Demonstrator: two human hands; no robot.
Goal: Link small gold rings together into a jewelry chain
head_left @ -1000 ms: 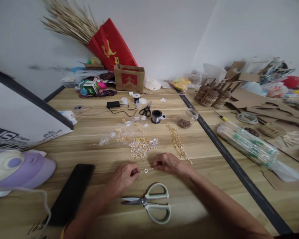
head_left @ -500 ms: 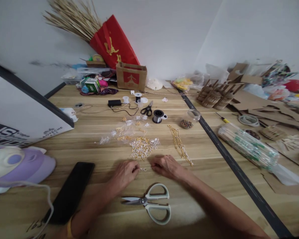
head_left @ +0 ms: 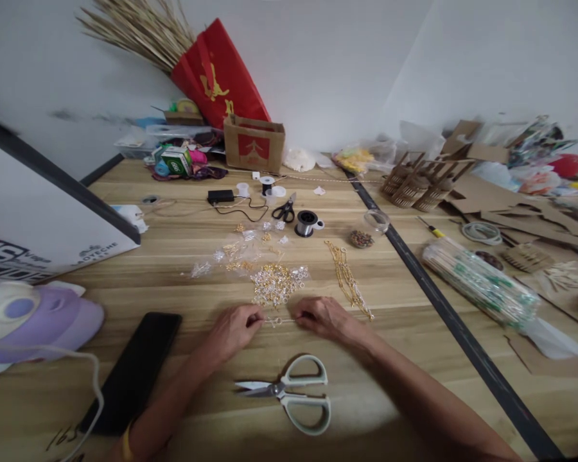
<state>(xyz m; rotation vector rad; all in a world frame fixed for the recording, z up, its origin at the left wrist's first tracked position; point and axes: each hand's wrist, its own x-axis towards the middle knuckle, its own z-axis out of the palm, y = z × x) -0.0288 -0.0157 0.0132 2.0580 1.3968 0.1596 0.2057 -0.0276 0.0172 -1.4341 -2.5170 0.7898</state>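
A thin silver chain [head_left: 285, 320] with small rings or a clasp in it stretches between my two hands, low over the table. My left hand [head_left: 238, 326] pinches its left end, and my right hand [head_left: 324, 316] pinches its right end; the fingertips partly hide both ends. Just beyond them lies a pile of gold and silver jewelry clasps and rings [head_left: 272, 283]. Gold chains [head_left: 347, 276] rest past my right hand. Nearer to me are scissors with pale handles [head_left: 304, 414], blades slightly apart and pointing left.
A black phone [head_left: 132, 372] and a white-and-purple device [head_left: 52, 317] lie on the left. Farther back stand a wire spool [head_left: 307, 222], black scissors [head_left: 284, 210] and a clear jar of beads [head_left: 362, 239]. Bagged sticks [head_left: 479, 281] lie on the right beside a dark strip [head_left: 443, 305].
My hands have moved slightly apart, the left one shifting left, and more of the silver chain shows between them. The camera view has shifted a little.
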